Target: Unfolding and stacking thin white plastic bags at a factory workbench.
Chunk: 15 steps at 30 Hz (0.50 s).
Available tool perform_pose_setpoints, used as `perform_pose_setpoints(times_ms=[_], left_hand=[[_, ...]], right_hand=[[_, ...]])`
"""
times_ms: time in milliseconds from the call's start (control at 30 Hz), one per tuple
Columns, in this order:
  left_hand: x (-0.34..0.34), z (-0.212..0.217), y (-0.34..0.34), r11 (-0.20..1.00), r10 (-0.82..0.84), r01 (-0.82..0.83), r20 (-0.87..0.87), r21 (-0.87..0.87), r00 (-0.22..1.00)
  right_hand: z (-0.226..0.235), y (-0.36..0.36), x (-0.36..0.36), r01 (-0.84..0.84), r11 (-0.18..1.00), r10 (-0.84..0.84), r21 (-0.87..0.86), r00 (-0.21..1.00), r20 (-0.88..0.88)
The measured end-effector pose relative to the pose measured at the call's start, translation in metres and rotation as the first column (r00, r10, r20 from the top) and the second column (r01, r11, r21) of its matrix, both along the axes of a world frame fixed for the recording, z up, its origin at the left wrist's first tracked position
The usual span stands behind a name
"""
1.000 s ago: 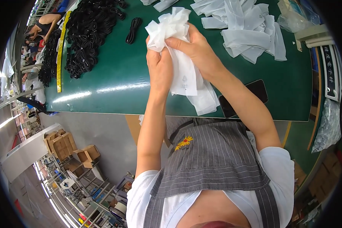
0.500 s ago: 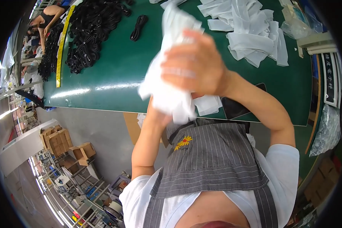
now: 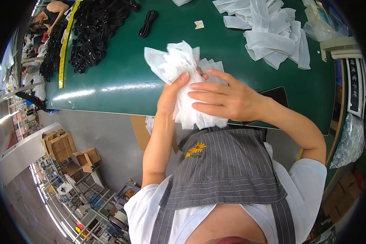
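A bunched stack of white frosted plastic bags is in front of my body, above the table's near edge. My left hand is closed around its pinched middle, thumb in front; the bag ends fan out above and below. My right hand lies against the right side of the bunch with its fingers stretched and apart. More white bags lie on the table just behind the bunch, partly hidden. A dark flat phone-like device lies beneath my right forearm.
The green table carries a heap of coiled black cables at the left, a single black cable coil, a yellow measuring tape, a paper scrap and a pile of white bags. Cardboard boxes stand left; another person works far left.
The white bunch has come down and toward me, its ends now fanned. My right hand has lowered and spread its fingers beside it. A paper scrap on the table is now uncovered.
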<state>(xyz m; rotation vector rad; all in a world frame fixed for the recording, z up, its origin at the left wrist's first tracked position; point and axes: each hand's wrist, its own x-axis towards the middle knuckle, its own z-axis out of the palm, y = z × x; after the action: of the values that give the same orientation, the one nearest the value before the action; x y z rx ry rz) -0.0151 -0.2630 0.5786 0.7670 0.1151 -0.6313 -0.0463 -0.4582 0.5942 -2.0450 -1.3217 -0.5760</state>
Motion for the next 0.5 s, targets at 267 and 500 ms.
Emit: perform_pose_setpoints(times_ms=[267,500], left_hand=[[-0.020,0.028,-0.024,0.973,0.068,-0.088,0.099,0.215,0.993],[-0.042,0.004,-0.020,0.951,0.118,-0.144,0.108,0.274,0.987]], right_hand=[[0.003,-0.006,0.007,0.576,0.748,-0.111,0.331,0.600,-0.793],[0.011,0.035,0.007,0.646,0.657,0.309,0.388,0.238,-0.921]])
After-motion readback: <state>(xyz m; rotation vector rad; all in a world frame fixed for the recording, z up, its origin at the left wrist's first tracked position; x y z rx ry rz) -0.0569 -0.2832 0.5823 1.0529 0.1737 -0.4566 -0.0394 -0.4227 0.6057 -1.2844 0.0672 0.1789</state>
